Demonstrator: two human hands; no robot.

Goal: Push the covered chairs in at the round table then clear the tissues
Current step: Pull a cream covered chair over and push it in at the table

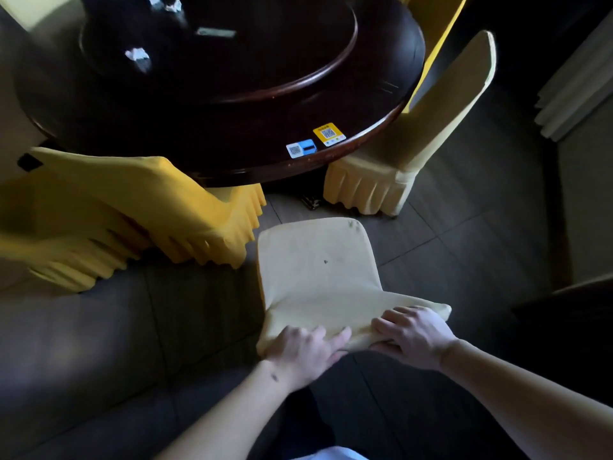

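A pale yellow covered chair [315, 267] stands right in front of me, its seat a short gap away from the dark round table [199, 134]. My left hand [305, 351] and my right hand [411, 336] both grip the top of its backrest. Crumpled white tissues [137, 56] lie on the table's raised turntable, with more tissues [166, 3] at the far edge of the view. A bright yellow covered chair [132, 207] sits at the left, partly under the table. Another pale covered chair [414, 144] is tucked in at the right.
Two QR-code stickers [315, 141] are stuck near the table's near edge. A further yellow chair back [434, 24] shows behind the table at top right. Grey floor tiles [464, 247] surround the chairs. Folded pale curtains [577, 81] hang at the far right, with dark furniture [570, 313] below.
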